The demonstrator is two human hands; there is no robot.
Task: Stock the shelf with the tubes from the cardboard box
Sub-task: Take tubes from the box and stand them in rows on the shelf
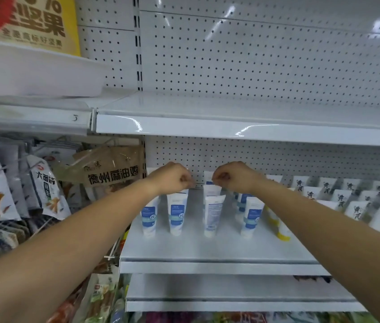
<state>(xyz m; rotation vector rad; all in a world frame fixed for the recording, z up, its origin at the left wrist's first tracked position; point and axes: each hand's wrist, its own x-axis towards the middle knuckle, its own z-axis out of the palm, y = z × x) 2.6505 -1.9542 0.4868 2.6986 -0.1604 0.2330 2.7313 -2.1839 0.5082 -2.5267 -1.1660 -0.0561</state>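
Several white-and-blue tubes (pixel 176 214) stand cap-down in short rows on the middle white shelf (pixel 207 252). Both my arms reach to the back of that shelf. My left hand (pixel 172 177) is closed, its fingertips pinching the flat top edge of a rear tube (pixel 184 191) in the left rows. My right hand (pixel 232 177) is closed too, pinching the top of a rear tube (pixel 209 188) in the middle row. One tube (pixel 208 177) stands against the pegboard between my hands. The cardboard box is out of view.
White tubes with black characters (pixel 356 206) fill the shelf's right side, with yellow-capped tubes (pixel 283 230) beside my right forearm. Snack bags (pixel 44 190) hang on hooks at left. A bare white shelf (pixel 231 130) juts out above, another shelf (pixel 231 299) below.
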